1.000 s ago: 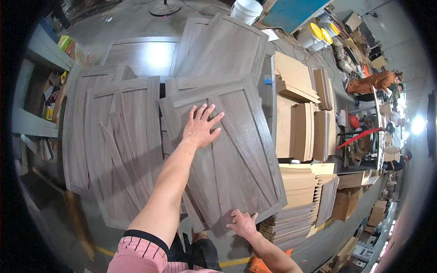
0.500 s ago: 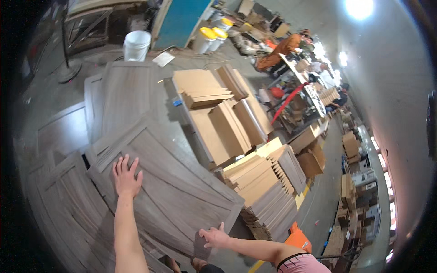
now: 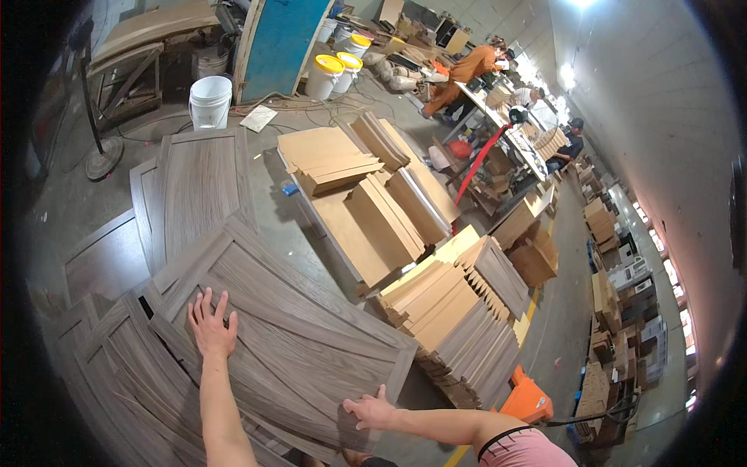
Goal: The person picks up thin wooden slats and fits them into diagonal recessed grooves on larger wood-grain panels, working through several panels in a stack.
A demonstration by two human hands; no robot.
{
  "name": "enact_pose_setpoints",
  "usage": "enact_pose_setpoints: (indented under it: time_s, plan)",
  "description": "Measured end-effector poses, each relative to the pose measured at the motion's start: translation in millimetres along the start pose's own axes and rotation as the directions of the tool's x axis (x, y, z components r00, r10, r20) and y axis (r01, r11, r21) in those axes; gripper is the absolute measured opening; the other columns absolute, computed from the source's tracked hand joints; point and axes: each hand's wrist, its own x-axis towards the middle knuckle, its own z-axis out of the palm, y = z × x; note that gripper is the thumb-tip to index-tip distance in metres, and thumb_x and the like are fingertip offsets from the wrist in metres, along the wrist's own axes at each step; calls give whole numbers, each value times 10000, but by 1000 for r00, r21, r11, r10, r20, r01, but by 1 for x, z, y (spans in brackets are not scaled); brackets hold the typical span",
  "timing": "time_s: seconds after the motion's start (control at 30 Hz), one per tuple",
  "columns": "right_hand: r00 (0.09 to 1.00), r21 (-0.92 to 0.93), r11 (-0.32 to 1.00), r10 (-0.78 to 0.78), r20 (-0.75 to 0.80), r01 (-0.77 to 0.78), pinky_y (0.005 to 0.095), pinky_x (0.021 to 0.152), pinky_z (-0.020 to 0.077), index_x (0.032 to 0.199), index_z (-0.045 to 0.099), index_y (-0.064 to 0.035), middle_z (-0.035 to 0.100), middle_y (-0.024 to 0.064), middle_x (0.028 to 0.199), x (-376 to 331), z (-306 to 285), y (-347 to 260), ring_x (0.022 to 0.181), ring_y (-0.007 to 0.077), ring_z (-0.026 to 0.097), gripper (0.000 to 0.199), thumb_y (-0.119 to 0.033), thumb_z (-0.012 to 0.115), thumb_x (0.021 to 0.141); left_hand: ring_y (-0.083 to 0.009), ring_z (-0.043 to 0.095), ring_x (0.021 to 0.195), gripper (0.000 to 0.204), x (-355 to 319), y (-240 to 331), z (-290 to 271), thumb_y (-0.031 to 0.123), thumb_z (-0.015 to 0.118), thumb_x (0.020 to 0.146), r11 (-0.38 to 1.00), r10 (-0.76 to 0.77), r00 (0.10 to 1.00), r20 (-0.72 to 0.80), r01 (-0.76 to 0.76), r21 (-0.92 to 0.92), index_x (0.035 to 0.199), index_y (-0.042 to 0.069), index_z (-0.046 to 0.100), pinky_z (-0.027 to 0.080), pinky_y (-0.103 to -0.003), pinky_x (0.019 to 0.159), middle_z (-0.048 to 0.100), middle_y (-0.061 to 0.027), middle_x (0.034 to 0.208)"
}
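Note:
A grey wood-grain door panel point(image 3: 311, 342) with a raised frame lies in front of me, on top of other similar panels. My left hand point(image 3: 212, 327) rests flat on its left part, fingers spread. Near the panel's right end, close to my body, my right hand point(image 3: 372, 409) touches the surface with its thumb and fingers apart. Neither hand holds anything. Further grey panels point(image 3: 128, 350) lie under and to the left of the top one, and another panel point(image 3: 198, 183) lies beyond it.
Brown boards point(image 3: 381, 226) are stacked on a low platform ahead, and grey and tan boards point(image 3: 459, 319) are piled to the right. An orange object point(image 3: 527, 398) stands by the near pile. White buckets point(image 3: 210, 103) sit farther back. People point(image 3: 467, 70) work at a far table.
The whole view has shifted slightly and become sharper. Both hands stay on nearly the same spots of the panel.

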Motion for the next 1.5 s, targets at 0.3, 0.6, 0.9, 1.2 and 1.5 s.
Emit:
enact_pose_setpoints:
  time_s: [0.3,0.6,0.9,1.2,1.5]
  plan:
    - [1000,-17,1000,-2,-22,2,937,1019,128,1273,440,-175,691,23,1134,1,4,3,1251,363,555,521,-223,786,886,-292,274,1513,561,0,0,5,395,607,981,1000,5,1000,-15,-6,-15,1519,273,501,163,-522,1295,341,-64,1625]
    - [1000,-11,1000,5,-4,-5,939,1025,125,1309,440,-178,706,48,1086,-1,-3,-1,1280,376,549,539,-228,783,896,-282,219,1552,573,3,0,3,394,603,981,999,34,999,-15,-34,-29,1522,239,493,143,-515,1303,300,-65,1658]
    - [1000,-31,999,28,-4,-28,938,1012,142,1288,459,-187,711,8,1052,-1,0,3,1257,358,571,529,-280,786,883,-261,268,1555,575,5,1,9,364,576,998,993,97,995,-26,-99,-63,1533,184,467,150,-530,1298,341,-89,1662]
    - [999,-83,996,-20,-46,16,923,1019,158,1211,501,-184,696,-38,950,-2,6,4,1138,315,626,496,-336,810,854,-254,265,1548,582,6,-6,10,397,549,994,995,83,997,-1,-83,-64,1543,229,456,195,-508,1276,327,-71,1660]
    - [998,-70,997,23,-62,-28,936,1000,141,1169,529,-166,713,-46,880,6,4,1,1076,309,660,511,-347,851,816,-300,296,1497,573,21,-12,10,412,455,1057,992,122,988,98,-126,31,1610,313,344,219,-499,1241,343,-121,1590]
